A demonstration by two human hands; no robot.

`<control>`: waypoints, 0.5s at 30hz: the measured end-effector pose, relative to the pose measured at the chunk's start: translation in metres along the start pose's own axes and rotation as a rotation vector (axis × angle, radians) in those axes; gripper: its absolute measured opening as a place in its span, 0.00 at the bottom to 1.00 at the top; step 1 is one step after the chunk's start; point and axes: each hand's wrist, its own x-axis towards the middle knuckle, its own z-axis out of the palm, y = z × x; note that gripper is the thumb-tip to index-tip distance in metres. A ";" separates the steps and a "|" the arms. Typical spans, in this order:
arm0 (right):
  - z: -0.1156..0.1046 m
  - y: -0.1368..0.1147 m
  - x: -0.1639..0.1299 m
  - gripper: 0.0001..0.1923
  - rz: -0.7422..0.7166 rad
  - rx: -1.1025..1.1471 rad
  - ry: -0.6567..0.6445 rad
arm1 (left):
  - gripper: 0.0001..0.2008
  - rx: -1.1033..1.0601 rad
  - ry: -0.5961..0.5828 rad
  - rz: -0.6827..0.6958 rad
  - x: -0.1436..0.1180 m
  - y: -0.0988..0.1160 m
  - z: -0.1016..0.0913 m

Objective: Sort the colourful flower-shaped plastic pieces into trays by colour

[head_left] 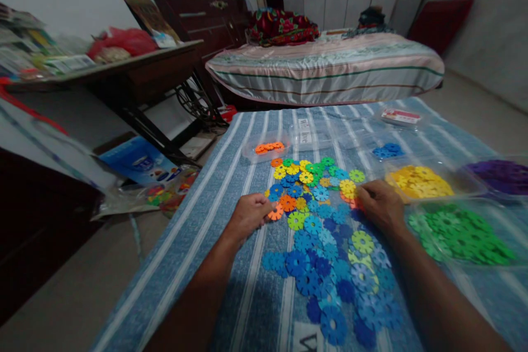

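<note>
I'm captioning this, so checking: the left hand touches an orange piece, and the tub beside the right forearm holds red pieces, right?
No: the head view shows green pieces in the tub beside the right forearm. The left hand does touch an orange piece.

Both forearms [202,289] reach forward, left grip [248,214] pinching, right grip [383,206] curled inward

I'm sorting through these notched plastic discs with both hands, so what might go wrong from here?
Your right hand is near the clear box of yellow discs; a bump might spill some. Light blue discs and dark blue discs lie mixed, so shades could be confused. Your left hand might drag overlapping pieces.
</note>
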 end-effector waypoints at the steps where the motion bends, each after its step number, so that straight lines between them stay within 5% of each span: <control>1: 0.000 0.000 0.000 0.18 -0.004 0.002 0.001 | 0.13 -0.031 -0.003 -0.013 0.006 0.005 -0.001; 9: 0.002 0.000 0.000 0.16 -0.013 -0.008 0.009 | 0.10 -0.594 0.269 0.039 0.075 0.065 -0.013; 15: 0.002 -0.001 0.001 0.17 -0.030 -0.013 0.011 | 0.11 -0.277 0.106 0.042 0.058 0.046 0.009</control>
